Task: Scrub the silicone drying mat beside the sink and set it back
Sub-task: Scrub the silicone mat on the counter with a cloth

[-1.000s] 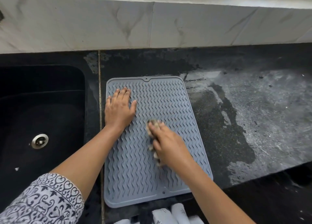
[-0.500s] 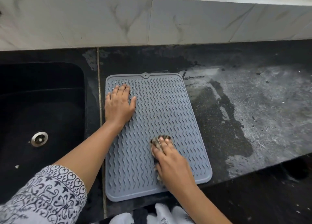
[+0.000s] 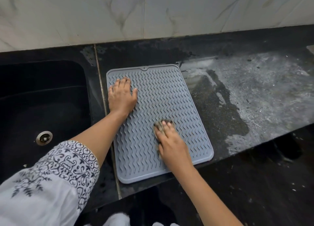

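A grey silicone drying mat [image 3: 163,93] with wavy ridges lies flat on the black counter, just right of the sink [image 3: 42,96]. My left hand [image 3: 121,96] presses flat on the mat's far left part, fingers straight and spread. My right hand [image 3: 171,145] holds a worn grey-brown scrub pad [image 3: 158,124] under its fingers, pressed onto the mat's right half. Most of the pad is hidden beneath the hand.
The black sink has a metal drain [image 3: 44,138]. Wet, whitish smeared counter [image 3: 254,93] stretches to the right of the mat. A marble tiled wall [image 3: 153,16] rises behind. The counter's front edge [image 3: 246,142] runs diagonally by the mat's near corner.
My right hand slid the scrub pad toward me along the mat, then back away a little to the right. The left hand stayed pressed in place.
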The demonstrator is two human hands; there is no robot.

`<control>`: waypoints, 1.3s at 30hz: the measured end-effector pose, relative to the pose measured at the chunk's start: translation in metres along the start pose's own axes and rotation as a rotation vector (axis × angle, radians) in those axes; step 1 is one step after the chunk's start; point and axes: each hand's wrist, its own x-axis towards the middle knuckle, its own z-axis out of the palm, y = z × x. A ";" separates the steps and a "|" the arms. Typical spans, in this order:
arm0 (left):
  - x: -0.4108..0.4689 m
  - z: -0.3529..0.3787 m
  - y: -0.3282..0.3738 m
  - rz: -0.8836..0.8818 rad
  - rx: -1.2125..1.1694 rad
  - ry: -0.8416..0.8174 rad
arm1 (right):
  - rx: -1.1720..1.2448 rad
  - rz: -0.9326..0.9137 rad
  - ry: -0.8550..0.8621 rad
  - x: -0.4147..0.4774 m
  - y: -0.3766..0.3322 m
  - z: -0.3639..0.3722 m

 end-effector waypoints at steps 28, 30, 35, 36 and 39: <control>0.004 0.005 0.000 0.004 0.010 0.007 | 0.376 0.163 -0.081 -0.059 0.007 -0.053; 0.004 0.004 0.000 0.003 0.007 0.007 | 0.445 0.142 0.118 -0.027 0.007 -0.057; 0.004 0.004 0.000 0.008 0.008 0.011 | 0.140 0.028 0.021 0.029 -0.007 -0.023; 0.004 0.004 0.000 0.010 0.016 0.012 | 0.051 0.006 -0.015 0.024 -0.008 -0.013; 0.004 0.004 -0.001 0.017 0.027 0.009 | -0.023 -0.025 0.016 -0.020 -0.006 0.002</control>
